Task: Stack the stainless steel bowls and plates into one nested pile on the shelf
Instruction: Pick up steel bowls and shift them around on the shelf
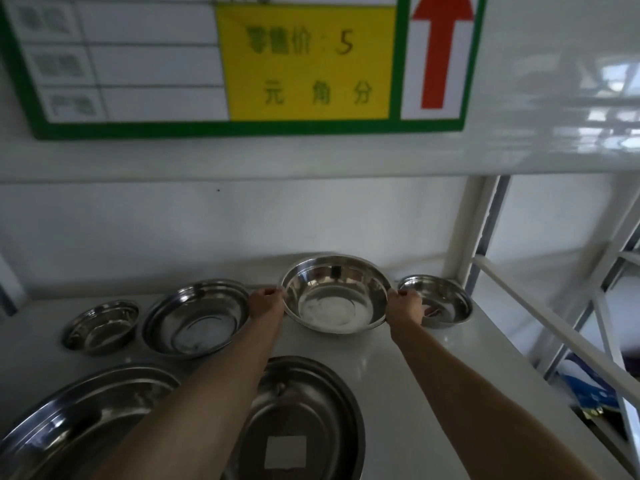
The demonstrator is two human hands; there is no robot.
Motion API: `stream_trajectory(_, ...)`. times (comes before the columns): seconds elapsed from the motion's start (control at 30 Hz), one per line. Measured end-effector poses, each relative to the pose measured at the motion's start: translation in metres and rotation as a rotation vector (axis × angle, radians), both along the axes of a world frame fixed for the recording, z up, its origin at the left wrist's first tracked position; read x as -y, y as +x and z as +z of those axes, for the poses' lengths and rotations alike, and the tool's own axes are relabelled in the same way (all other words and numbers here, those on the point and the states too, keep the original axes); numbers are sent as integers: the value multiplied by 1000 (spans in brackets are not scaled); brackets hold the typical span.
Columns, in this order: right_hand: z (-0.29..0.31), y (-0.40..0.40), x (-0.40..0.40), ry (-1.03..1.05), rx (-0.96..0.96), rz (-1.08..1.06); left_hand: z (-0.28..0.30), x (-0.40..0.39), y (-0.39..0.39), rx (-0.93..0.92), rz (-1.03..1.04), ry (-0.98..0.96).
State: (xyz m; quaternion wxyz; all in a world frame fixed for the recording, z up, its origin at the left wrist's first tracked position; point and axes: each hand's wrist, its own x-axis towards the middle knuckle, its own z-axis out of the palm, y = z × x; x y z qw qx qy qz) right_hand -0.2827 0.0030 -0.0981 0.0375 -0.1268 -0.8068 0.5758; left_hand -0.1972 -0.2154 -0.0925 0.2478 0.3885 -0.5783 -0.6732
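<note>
I hold a shiny steel bowl (335, 295) by its rim, tilted toward me, a little above the white shelf (398, 375). My left hand (266, 304) grips its left edge and my right hand (405, 306) its right edge. Behind my right hand a small bowl (446, 301) rests at the back right. A medium bowl (195, 318) and a small bowl (100, 327) sit at the back left. Two large steel plates lie near me: one (79, 424) at the front left, the other (311, 410) in the middle, partly hidden by my left forearm.
A green-framed price sign (242, 64) hangs on the upper shelf's front edge. The white back wall (173, 230) stands close behind the bowls. White shelf uprights and a rail (554, 327) border the right side, with blue items (585, 393) below.
</note>
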Motion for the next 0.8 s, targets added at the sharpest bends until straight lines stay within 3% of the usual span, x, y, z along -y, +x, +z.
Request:
stream_trajectory(0.43,70,46,12,6,-40,108,45,5,60,-96,1,36)
stream_trajectory(0.6,98,78,24,-36,-95,176,62,12,108,-65,-14,-34)
stream_trajectory(0.8,120,115,50,-48,-94,251,84,18,162,-73,194,-58)
